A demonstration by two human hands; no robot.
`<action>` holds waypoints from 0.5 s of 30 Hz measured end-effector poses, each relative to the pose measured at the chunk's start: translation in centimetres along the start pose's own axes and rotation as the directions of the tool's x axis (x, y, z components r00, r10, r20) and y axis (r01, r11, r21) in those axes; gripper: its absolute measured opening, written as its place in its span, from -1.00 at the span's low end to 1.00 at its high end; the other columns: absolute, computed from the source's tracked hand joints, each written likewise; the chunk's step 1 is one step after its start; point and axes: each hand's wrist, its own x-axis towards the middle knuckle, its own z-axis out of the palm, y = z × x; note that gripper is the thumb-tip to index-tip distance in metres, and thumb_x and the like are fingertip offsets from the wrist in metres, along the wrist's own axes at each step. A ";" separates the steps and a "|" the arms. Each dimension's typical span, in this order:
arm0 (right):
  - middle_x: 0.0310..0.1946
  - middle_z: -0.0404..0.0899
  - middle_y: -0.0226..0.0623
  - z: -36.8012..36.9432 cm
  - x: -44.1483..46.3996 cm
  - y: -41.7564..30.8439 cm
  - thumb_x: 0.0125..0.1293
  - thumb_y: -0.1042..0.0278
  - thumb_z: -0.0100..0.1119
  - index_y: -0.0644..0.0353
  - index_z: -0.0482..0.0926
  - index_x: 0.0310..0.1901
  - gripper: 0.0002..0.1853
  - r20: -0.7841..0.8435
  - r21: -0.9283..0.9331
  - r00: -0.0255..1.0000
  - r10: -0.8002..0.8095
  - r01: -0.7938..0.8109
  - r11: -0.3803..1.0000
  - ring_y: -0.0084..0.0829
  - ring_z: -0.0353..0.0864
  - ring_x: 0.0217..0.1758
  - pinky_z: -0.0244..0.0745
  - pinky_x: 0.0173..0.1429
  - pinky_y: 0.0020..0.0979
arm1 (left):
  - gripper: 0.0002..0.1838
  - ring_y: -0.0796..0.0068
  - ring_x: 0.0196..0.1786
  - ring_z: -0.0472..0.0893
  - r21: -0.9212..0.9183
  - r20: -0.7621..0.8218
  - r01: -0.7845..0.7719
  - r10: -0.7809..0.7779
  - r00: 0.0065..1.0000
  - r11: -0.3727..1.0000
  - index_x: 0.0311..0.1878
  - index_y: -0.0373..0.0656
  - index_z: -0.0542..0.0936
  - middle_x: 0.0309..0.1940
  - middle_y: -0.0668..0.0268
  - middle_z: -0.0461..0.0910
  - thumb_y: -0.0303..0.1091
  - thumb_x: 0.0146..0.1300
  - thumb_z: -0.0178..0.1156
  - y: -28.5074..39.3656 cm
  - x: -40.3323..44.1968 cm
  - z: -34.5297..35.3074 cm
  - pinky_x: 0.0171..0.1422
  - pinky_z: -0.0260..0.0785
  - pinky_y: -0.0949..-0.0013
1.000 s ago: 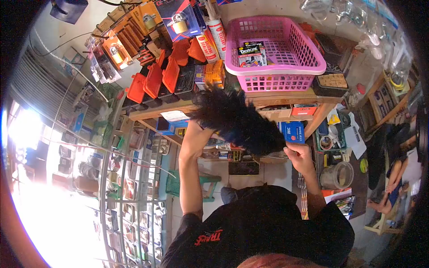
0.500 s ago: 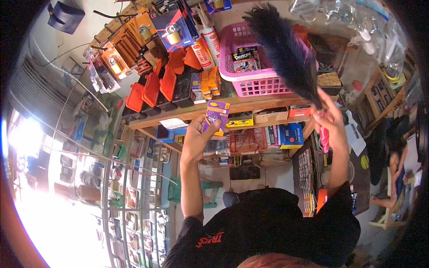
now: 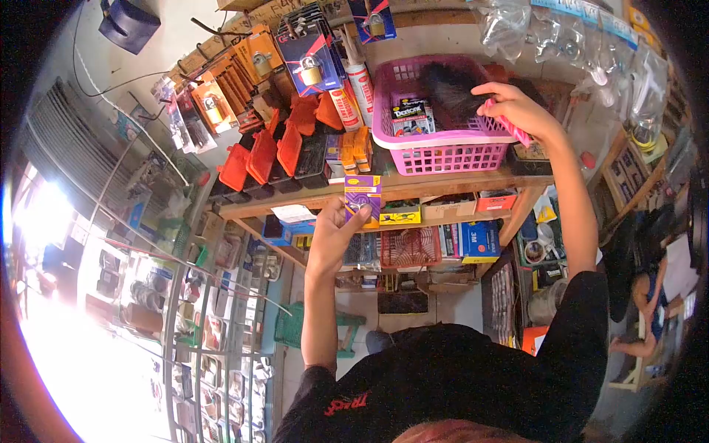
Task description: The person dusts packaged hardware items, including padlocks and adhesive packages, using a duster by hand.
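Observation:
My left hand (image 3: 329,242) is closed on a small purple and yellow packet (image 3: 362,192), held upright in front of the wooden shelf edge with the thumb across its face. My right hand (image 3: 530,117) grips the pink handle of a black feather duster (image 3: 452,90). The duster's dark feathers are inside the pink plastic basket (image 3: 447,159), blurred and partly covering its back and right side. Dark packets marked "Dextone" (image 3: 411,117) stand in the basket's left part, beside the feathers.
Black bins with red lids (image 3: 260,156) and white sealant tubes (image 3: 360,88) stand left of the basket. Carded padlocks (image 3: 310,72) hang above. Below the shelf sit a red basket (image 3: 410,249) and a blue 3M box (image 3: 482,240). Another person's leg (image 3: 636,343) shows at far right.
My right hand has brought the duster down from in front of the basket, so its feathers are now inside. My left hand keeps the packet in nearly the same place. The view has shifted slightly.

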 end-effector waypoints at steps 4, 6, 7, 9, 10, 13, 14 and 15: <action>-0.10 0.59 -0.13 0.4 3.3 1.8 0.08 0.37 0.25 0.29 0.54 0.08 -0.52 0.066 -0.141 0.990 0.123 -0.113 0.984 -0.37 0.55 -0.01 0.38 0.12 -0.45 | -0.69 0.51 -0.03 0.62 -0.001 0.002 0.012 -0.012 1.000 1.000 0.05 -0.39 0.41 -0.09 0.16 0.64 -0.47 0.32 0.19 0.8 -0.6 0.0 0.15 0.41 0.42; -0.10 0.60 -0.10 0.9 4.5 3.7 0.08 0.36 0.26 0.26 0.54 0.09 -0.52 0.049 -0.237 0.994 0.097 -0.082 0.968 -0.30 0.58 -0.04 0.42 0.08 -0.40 | -0.70 0.52 -0.04 0.61 -0.006 -0.006 0.007 -0.007 1.000 1.000 0.05 -0.38 0.42 -0.10 0.17 0.64 -0.47 0.31 0.20 1.2 -0.8 0.2 0.14 0.41 0.43; -0.10 0.61 -0.09 1.4 5.1 4.7 0.08 0.35 0.26 0.24 0.55 0.09 -0.53 0.040 -0.284 0.996 0.084 -0.069 0.956 -0.26 0.60 -0.05 0.44 0.06 -0.37 | -0.70 0.52 -0.04 0.61 -0.008 -0.009 0.005 -0.005 1.000 1.000 0.04 -0.37 0.43 -0.10 0.17 0.64 -0.47 0.30 0.20 1.3 -0.8 0.3 0.14 0.42 0.44; -0.04 0.60 -0.06 1.8 5.4 4.8 0.11 0.37 0.25 0.24 0.52 0.12 -0.51 0.051 -0.348 0.993 0.110 -0.086 0.934 -0.22 0.59 0.00 0.44 0.10 -0.33 | -0.70 0.54 -0.05 0.60 -0.021 -0.032 -0.013 0.012 0.999 1.000 0.03 -0.37 0.45 -0.11 0.20 0.63 -0.47 0.29 0.22 0.4 -0.7 -0.2 0.13 0.42 0.45; 0.00 0.59 -0.04 2.1 5.2 3.9 0.13 0.40 0.23 0.27 0.50 0.15 -0.51 0.058 -0.375 0.990 0.131 -0.100 0.922 -0.26 0.57 0.06 0.42 0.14 -0.35 | -0.70 0.55 -0.05 0.60 -0.026 -0.044 -0.021 0.019 0.999 0.999 0.03 -0.37 0.46 -0.12 0.21 0.63 -0.47 0.29 0.22 0.1 -0.6 -0.5 0.12 0.42 0.46; 0.05 0.56 0.01 2.7 4.4 3.4 0.20 0.31 0.23 0.26 0.48 0.16 -0.52 -0.034 -0.424 0.998 0.044 -0.054 0.904 -0.19 0.55 0.12 0.41 0.19 -0.30 | -0.71 0.58 -0.07 0.59 -0.068 -0.045 -0.024 0.021 0.999 0.997 0.01 -0.36 0.48 -0.14 0.26 0.62 -0.47 0.27 0.24 0.1 -0.4 -0.4 0.09 0.42 0.48; 0.03 0.57 0.02 3.3 3.8 3.4 0.20 0.25 0.23 0.23 0.51 0.13 -0.53 -0.121 -0.444 0.991 -0.051 -0.009 0.896 -0.14 0.57 0.09 0.41 0.19 -0.27 | -0.71 0.58 -0.07 0.59 -0.075 -0.046 -0.032 0.029 0.999 0.997 0.01 -0.36 0.48 -0.13 0.27 0.62 -0.47 0.27 0.24 0.2 -0.3 -0.3 0.09 0.42 0.48; 0.02 0.58 0.02 3.7 3.4 3.3 0.20 0.19 0.24 0.20 0.53 0.11 -0.54 -0.204 -0.467 0.968 -0.146 0.035 0.883 -0.09 0.58 0.05 0.41 0.19 -0.24 | -0.71 0.58 -0.07 0.59 -0.084 -0.048 -0.040 0.036 0.998 0.996 0.01 -0.36 0.48 -0.13 0.27 0.62 -0.47 0.27 0.25 0.3 -0.2 -0.2 0.09 0.42 0.48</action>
